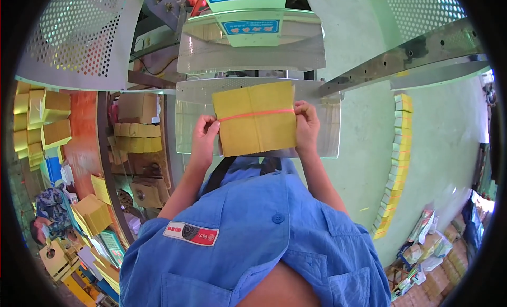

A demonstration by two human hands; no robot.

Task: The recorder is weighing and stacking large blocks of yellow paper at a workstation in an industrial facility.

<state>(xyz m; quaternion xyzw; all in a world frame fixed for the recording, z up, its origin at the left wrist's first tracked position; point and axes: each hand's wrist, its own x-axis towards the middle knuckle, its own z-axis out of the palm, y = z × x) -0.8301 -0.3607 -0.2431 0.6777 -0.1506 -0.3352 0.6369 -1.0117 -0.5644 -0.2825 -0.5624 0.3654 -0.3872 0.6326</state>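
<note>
A yellow paper bundle (pixel 257 137) is in front of me, tilted slightly, its right side higher. Around its middle runs a pinkish-red band (pixel 269 112). My left hand (pixel 204 138) closes on the bundle's left edge, thumb and fingers at the end of the band. On the opposite edge, my right hand (pixel 307 126) grips with curled fingers, also where the band wraps over. Beneath the bundle lies a shiny metal plate (pixel 330 132) of the machine. The bundle's underside is hidden.
Beyond the plate rises a machine with a curved metal cover (pixel 253 50) and a perforated panel (pixel 79 43) at left. A long row of yellow bundles (pixel 400 154) stands on the floor at right. More yellow stacks (pixel 55 114) sit at left, near a person (pixel 50 209).
</note>
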